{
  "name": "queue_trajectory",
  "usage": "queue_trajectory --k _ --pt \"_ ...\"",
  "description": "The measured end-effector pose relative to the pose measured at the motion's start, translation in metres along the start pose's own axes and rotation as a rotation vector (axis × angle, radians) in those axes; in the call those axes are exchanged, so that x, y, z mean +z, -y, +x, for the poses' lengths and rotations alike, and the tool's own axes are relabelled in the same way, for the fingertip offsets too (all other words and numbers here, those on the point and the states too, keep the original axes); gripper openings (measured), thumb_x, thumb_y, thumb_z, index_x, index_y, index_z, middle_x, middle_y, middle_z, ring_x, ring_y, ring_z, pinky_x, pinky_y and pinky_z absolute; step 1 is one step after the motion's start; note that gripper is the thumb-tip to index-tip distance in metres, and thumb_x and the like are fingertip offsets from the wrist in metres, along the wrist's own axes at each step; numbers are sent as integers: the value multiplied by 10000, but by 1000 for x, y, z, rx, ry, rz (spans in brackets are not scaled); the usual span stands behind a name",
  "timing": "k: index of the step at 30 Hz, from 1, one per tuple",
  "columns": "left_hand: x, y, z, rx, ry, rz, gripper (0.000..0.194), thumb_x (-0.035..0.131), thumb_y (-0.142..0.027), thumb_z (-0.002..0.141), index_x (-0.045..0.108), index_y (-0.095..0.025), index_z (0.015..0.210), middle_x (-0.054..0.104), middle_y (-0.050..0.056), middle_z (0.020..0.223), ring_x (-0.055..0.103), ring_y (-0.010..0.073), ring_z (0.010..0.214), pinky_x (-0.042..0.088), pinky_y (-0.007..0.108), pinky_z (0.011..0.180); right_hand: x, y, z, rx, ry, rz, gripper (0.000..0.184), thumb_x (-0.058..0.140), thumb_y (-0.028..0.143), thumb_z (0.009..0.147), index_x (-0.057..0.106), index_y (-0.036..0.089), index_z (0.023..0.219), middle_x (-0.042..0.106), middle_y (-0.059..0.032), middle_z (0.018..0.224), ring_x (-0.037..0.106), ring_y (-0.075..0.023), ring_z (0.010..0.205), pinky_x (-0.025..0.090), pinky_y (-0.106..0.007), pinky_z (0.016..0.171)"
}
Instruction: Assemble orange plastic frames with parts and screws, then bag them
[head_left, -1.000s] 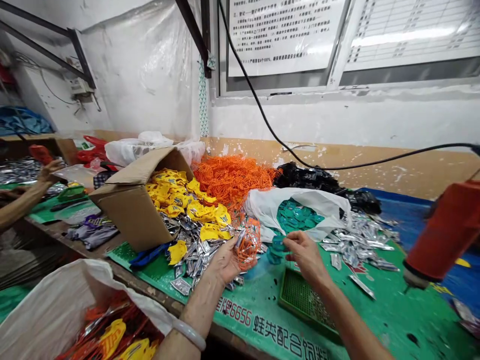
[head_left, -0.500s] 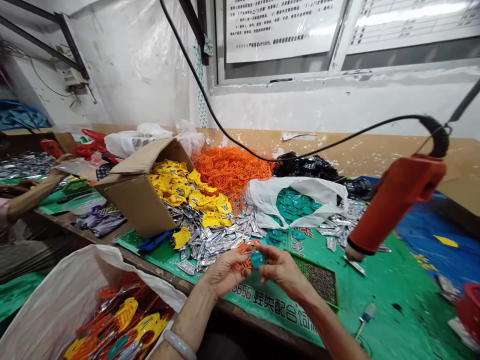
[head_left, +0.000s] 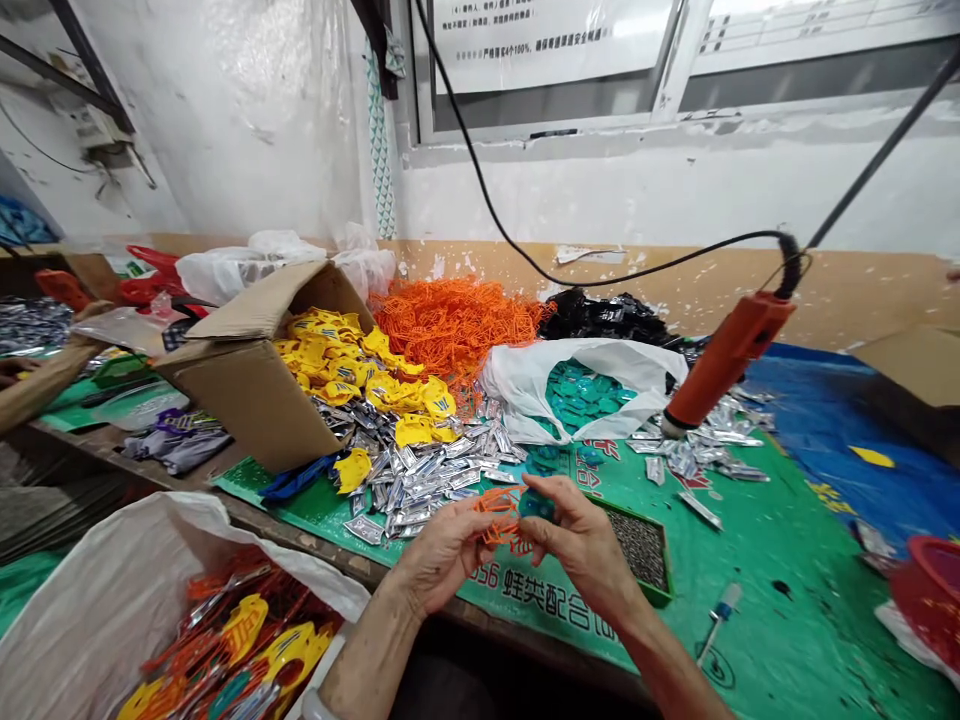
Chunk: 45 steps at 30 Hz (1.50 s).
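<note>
My left hand (head_left: 442, 550) is shut on a tangled orange plastic lattice (head_left: 499, 515). My right hand (head_left: 577, 540) pinches a small teal plastic piece (head_left: 536, 505) against that lattice, so my fingers hide part of it. Both hands are over a green printed mat (head_left: 750, 520). Just beyond them spreads a pile of silver foil sachets (head_left: 427, 480). A white bag of teal pieces (head_left: 585, 395) lies further back.
An orange hot-air tool (head_left: 727, 355) hangs from a black cable above the mat. Near my right hand sits a green tray of dark granules (head_left: 637, 545). A cardboard box of yellow pieces (head_left: 247, 400) stands left, a white sack (head_left: 97, 600) lies front left, and a co-worker's forearm (head_left: 45, 380) shows far left.
My hands have stayed close together, holding the lattice and teal piece. The hanging orange tool has shifted up and away from them, and the whole view has moved slightly.
</note>
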<state>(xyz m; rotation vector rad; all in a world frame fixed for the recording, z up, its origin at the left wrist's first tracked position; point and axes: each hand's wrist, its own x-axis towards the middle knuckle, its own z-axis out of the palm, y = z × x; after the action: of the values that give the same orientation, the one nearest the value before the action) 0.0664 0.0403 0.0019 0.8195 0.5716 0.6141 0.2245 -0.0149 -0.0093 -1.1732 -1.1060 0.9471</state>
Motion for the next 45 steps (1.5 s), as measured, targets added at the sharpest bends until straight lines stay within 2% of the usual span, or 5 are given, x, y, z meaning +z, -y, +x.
queue_trajectory --k 5,12,24,36,45 --pt "0 6 -4 113 10 -23 306 706 -378 764 720 -131 943 659 46 805 557 154 756 427 274 721 3 -6 -2 15 89 -52 337 700 358 746 690 264 1070 517 -20 973 559 -96 613 471 -186 388" --pt "6 20 -4 140 -43 -57 232 748 -301 744 702 -168 929 626 24 854 553 148 793 476 285 729 2 -12 -9 -273 116 -523 356 551 288 867 647 246 1207 625 -82 1038 632 -204 963 534 -318 837" --pt "13 33 4 13 -103 -199 289 789 -340 677 704 -147 874 652 23 755 583 144 644 490 264 560 -16 -19 -29 -441 -223 -662 474 690 324 785 598 242 1243 676 -86 1115 599 -233 1068 531 -365 889" --pt "20 37 1 14 -69 -299 268 781 -293 683 733 -142 900 652 40 794 555 127 659 482 257 620 -7 -26 -34 -182 -176 -684 454 675 416 765 652 269 1194 592 -107 1319 487 -319 1282 481 -483 973" --pt "22 45 2 63 -82 -281 273 789 -257 701 720 -166 949 624 22 832 540 110 693 474 228 639 -2 -25 -35 -304 -186 -767 466 677 371 776 628 265 1227 600 -102 1314 479 -312 1295 487 -467 972"
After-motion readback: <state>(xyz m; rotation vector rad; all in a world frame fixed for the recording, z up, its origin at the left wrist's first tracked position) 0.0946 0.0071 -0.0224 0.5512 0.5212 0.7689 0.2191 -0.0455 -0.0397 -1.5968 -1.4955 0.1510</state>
